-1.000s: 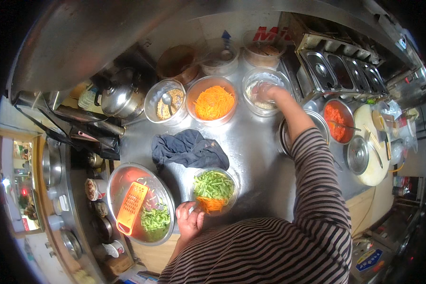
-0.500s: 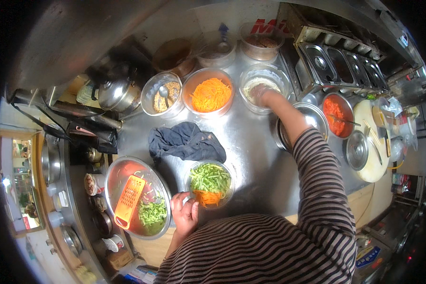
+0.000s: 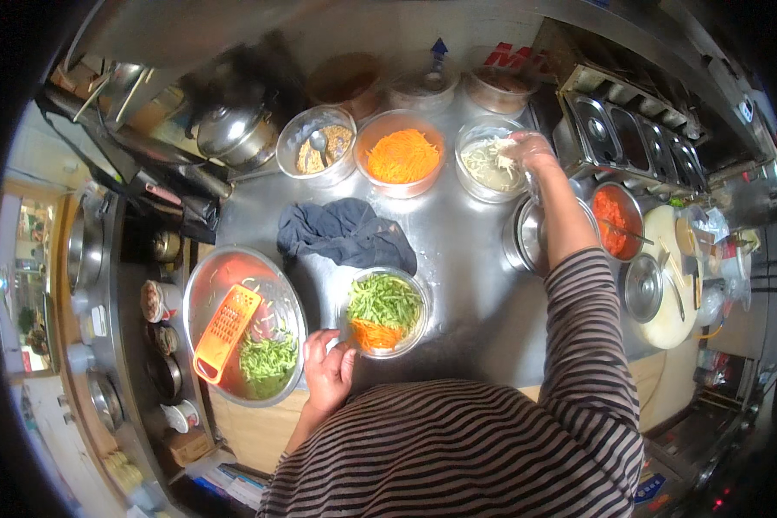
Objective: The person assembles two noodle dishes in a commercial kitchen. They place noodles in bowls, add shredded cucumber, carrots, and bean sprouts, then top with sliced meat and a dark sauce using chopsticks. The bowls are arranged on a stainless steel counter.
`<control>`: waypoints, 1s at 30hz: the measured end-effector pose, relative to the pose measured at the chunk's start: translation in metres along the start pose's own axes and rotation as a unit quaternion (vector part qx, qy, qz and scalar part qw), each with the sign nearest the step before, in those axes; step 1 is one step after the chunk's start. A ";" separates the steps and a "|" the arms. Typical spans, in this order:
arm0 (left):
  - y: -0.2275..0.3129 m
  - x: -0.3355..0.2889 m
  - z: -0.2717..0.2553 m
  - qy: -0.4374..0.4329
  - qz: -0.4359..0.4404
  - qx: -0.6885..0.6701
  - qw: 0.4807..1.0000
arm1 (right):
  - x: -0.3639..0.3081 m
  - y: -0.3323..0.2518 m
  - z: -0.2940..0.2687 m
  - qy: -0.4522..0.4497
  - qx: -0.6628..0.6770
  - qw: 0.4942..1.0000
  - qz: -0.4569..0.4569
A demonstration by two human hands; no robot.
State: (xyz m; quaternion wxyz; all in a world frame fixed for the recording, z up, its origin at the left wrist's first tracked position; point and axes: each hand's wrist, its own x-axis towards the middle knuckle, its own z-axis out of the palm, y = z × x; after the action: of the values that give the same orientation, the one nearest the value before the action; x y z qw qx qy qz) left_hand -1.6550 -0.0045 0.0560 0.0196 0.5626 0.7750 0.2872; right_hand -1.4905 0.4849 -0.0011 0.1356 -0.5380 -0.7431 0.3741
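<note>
At the far right, my right hand (image 3: 533, 151) is raised at the rim of a clear round tub (image 3: 479, 191). Pale shreds (image 3: 502, 152) are gripped in its fingers, and more lie in the tub in cloudy liquid. A thin clear glove seems to cover this hand. My left hand (image 3: 326, 373) is at the near table edge, empty, with loosely curled fingers apart. It is between a steel basin (image 3: 200, 298) and a bowl (image 3: 425, 321) holding green shreds (image 3: 384, 298) and orange shreds (image 3: 376, 335). An orange grater (image 3: 227, 332) leans in the basin beside green shreds (image 3: 268, 361).
A dark cloth (image 3: 345, 231) lies crumpled mid-table. Behind are tubs of orange shreds (image 3: 402, 156) and chopped nut-like bits with a spoon (image 3: 319, 147). To the right are a lidded steel pot (image 3: 527, 237), a bowl of red food (image 3: 611, 216) and a round board (image 3: 665, 319).
My right hand has come up out of the tub with pale shreds in its fingers. My left hand has drawn slightly away from the bowl's rim. The whole view has shifted a little.
</note>
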 end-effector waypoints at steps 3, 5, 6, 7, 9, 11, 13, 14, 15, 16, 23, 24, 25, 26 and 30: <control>-0.004 -0.002 0.004 0.021 0.012 -0.016 1.000 | 0.010 0.014 -0.007 -0.010 0.001 1.000 0.000; -0.005 -0.008 0.000 0.021 -0.001 -0.013 1.000 | -0.049 -0.044 -0.012 -0.071 0.228 0.971 0.018; -0.003 -0.004 -0.001 0.015 0.000 -0.018 1.000 | -0.072 -0.054 -0.012 -0.071 0.344 0.936 0.017; -0.003 -0.005 -0.002 0.014 -0.008 -0.023 1.000 | -0.094 -0.071 -0.013 -0.094 0.347 0.933 0.004; -0.006 -0.008 -0.001 0.018 -0.022 -0.036 0.999 | -0.125 -0.081 0.005 -0.140 0.264 0.953 -0.045; -0.007 -0.010 0.000 0.027 -0.029 -0.047 0.998 | -0.169 -0.099 0.024 -0.177 0.189 0.961 -0.096; -0.009 -0.015 0.002 0.031 -0.044 -0.058 0.997 | -0.213 -0.117 0.048 -0.228 0.129 0.948 -0.180; -0.010 -0.017 0.003 0.031 -0.048 -0.065 0.996 | -0.225 -0.112 0.064 -0.248 0.101 0.926 -0.266; -0.011 -0.018 0.005 0.031 -0.051 -0.071 0.996 | -0.231 -0.104 0.082 -0.251 0.065 0.904 -0.339; -0.012 -0.020 0.007 0.032 -0.050 -0.074 0.995 | -0.236 -0.095 0.099 -0.253 0.031 0.875 -0.412; -0.004 -0.014 0.018 0.007 0.013 -0.091 0.996 | -0.242 -0.075 0.119 -0.283 -0.008 0.864 -0.415; -0.001 -0.010 0.020 0.003 0.035 -0.093 0.995 | -0.241 -0.079 0.115 -0.265 0.009 0.866 -0.423; 0.004 -0.004 0.022 -0.019 0.057 -0.084 0.995 | -0.241 -0.079 0.111 -0.244 0.025 0.869 -0.430; 0.008 0.000 0.027 -0.030 0.075 -0.077 0.994 | -0.241 -0.078 0.111 -0.233 0.009 0.879 -0.415; 0.013 0.009 0.046 -0.096 0.155 -0.020 0.983 | -0.241 -0.083 0.111 -0.206 -0.001 0.907 -0.368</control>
State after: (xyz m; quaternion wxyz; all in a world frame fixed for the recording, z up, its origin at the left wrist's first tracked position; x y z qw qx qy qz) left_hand -1.6312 0.0258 0.0260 0.0603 0.7001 0.6673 0.2467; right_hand -1.5225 0.2102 0.0294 0.1073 -0.1377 -0.9001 0.3992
